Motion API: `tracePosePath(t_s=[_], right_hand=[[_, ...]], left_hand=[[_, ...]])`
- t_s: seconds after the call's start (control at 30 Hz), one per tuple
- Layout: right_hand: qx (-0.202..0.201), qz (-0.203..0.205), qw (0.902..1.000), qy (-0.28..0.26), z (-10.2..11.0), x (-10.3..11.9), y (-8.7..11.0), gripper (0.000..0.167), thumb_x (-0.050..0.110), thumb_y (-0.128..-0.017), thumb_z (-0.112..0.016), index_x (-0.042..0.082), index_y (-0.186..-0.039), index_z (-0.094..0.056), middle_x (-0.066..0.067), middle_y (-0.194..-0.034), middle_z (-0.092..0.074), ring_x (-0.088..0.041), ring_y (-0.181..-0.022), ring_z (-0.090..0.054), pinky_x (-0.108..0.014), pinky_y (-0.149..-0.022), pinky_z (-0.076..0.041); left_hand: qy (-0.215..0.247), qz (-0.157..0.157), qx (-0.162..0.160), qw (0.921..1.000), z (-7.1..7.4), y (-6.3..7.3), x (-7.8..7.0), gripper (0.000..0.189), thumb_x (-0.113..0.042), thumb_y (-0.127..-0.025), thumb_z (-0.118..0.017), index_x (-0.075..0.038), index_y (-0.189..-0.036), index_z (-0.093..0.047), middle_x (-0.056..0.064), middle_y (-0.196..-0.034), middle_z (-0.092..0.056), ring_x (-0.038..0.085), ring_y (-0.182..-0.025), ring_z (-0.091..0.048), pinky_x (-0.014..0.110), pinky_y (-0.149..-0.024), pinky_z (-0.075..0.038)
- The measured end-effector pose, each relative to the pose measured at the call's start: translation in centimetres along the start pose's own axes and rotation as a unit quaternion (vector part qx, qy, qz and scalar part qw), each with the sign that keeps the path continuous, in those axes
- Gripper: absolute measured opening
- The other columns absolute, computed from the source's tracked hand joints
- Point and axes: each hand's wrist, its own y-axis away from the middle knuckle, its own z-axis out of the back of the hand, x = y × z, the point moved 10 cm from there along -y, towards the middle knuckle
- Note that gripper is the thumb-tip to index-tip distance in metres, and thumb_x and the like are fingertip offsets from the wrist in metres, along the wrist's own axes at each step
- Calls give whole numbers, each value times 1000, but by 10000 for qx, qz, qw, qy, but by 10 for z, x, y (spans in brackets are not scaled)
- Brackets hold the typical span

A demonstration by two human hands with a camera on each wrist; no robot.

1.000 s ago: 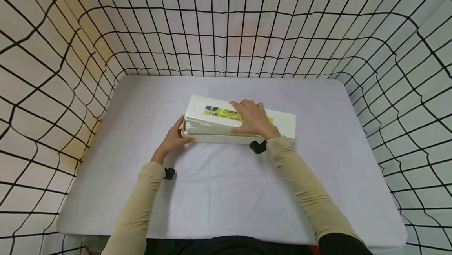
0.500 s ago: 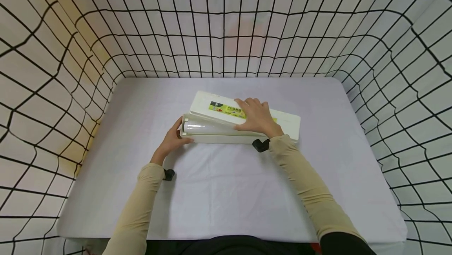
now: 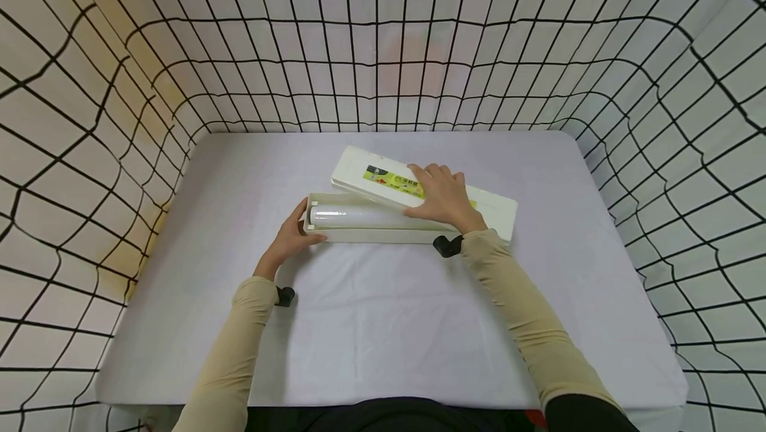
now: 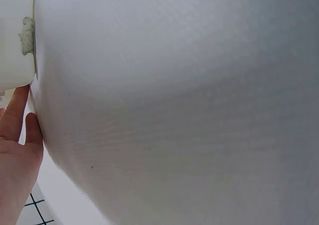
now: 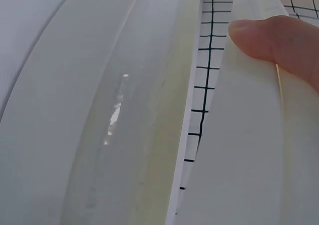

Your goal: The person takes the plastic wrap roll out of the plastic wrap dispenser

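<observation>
A long white cling film box (image 3: 371, 236) lies across the middle of the table, its top partly uncovered. Inside its left part shows a roll of cling film (image 3: 347, 216), glossy in the right wrist view. My left hand (image 3: 288, 239) grips the box's left end, thumb at the front corner. From above, my right hand (image 3: 445, 201) holds the white lid (image 3: 350, 167), which has a yellow-green label. The lid slants over the box, its left end raised and set back, its right end low at the box's right. In the right wrist view, my thumb (image 5: 266, 39) presses the lid's side.
A white cloth covers the table (image 3: 359, 325). Black wire mesh (image 3: 383, 73) stands along the back and both sides. A small black camera is worn at each wrist.
The lid's left end has swung up, back and to the right with my right hand, baring more of the roll. My left hand stays at the box's left end.
</observation>
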Motion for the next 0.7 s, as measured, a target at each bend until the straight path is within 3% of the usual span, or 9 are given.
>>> tracePosePath(t_s=[0.23,0.5,0.7], right_hand=[[-3,-255,9997,-37,2,-12,3,95,61,-67,-69,27,-147,-28,-9,-131,-49,-30,-114,-45,-54,-89,-33],[-84,-496,9987,6,8,-28,7,96,61,-68,-67,25,-147,-27,-12,-132,-48,-32,-116,-45,-57,-89,-34],[-106,-623,9979,-130,10,-38,12,96,61,-68,-68,24,-147,-27,-12,-131,-49,-33,-117,-44,-59,-89,-33]], left_hand=[[41,1,24,10000,0,1,-1,97,0,-76,-73,-12,-151,-14,16,-152,-27,42,-125,-47,28,-86,-45],[-6,41,-20,10000,0,0,1,98,-1,-75,-74,-13,-151,-13,15,-153,-26,42,-126,-47,41,-93,-44],[-49,70,-23,10000,0,0,1,98,-1,-76,-74,-13,-152,-13,15,-154,-25,42,-126,-46,42,-94,-44]])
